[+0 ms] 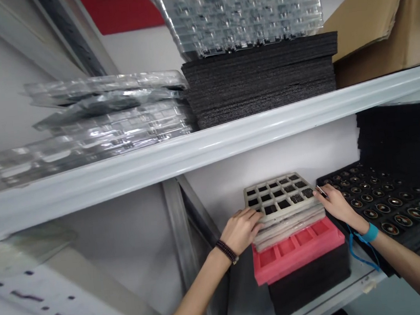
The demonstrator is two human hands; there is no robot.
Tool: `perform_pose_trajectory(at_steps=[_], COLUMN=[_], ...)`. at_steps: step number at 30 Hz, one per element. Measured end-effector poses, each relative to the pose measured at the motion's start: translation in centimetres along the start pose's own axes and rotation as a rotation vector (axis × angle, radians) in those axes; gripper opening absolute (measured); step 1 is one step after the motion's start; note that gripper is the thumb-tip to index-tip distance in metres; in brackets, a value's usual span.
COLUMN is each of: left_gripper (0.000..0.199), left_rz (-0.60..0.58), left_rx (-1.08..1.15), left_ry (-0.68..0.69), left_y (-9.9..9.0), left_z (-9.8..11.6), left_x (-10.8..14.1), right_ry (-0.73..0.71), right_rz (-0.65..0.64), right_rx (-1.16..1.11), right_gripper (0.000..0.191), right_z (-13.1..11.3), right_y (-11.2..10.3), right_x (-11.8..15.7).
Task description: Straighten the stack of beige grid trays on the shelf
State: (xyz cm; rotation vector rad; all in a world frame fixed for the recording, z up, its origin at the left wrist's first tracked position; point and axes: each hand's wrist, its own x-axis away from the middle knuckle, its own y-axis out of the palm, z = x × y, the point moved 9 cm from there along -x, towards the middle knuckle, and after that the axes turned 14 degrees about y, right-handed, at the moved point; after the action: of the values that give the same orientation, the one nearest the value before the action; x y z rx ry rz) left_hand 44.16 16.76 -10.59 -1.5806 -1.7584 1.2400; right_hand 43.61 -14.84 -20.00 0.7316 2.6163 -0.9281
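Note:
A pale grid tray with dark, partly speckled compartments lies on top of several thin whitish trays. Below that pile is a pink compartment tray, resting on a black block. My left hand, with a dark beaded bracelet at the wrist, has its fingers curled on the pale tray's left front corner. At the right edge of the same tray is my right hand, closed on a thin dark pen-like object. A blue wristband with a hanging blue cord is on my right wrist.
Black trays of round parts lie at the right of the lower shelf. Above runs the upper shelf's white edge, with clear plastic trays, black foam sheets and a cardboard box. A metal upright stands at the left.

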Motion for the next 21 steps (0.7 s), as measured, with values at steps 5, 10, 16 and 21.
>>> perform_pose_trajectory(at_steps=[5, 10, 16, 21], left_gripper=[0.021, 0.02, 0.025, 0.025], left_rz=[-0.031, -0.094, -0.164, -0.198], left_rx=[0.009, -0.132, -0.352, -0.483], left_ry=[-0.013, 0.005, 0.083, 0.144], left_y=[0.3, 0.0, 0.3, 0.9], left_z=[-0.1, 1.4, 3.8, 4.7], left_x=[0.0, -0.7, -1.9, -2.5], right_ry=[-0.009, -0.015, -0.013, -0.034], right_rz=[-0.001, 0.005, 0.024, 0.071], right_rx=[-0.001, -0.001, 0.024, 0.074], right_gripper=[0.04, 0.04, 0.04, 0.036], right_z=[0.1, 0.3, 0.3, -0.5], right_y=[0.1, 0.3, 0.9, 0.7], right_x=[0.0, 0.0, 0.5, 0.8])
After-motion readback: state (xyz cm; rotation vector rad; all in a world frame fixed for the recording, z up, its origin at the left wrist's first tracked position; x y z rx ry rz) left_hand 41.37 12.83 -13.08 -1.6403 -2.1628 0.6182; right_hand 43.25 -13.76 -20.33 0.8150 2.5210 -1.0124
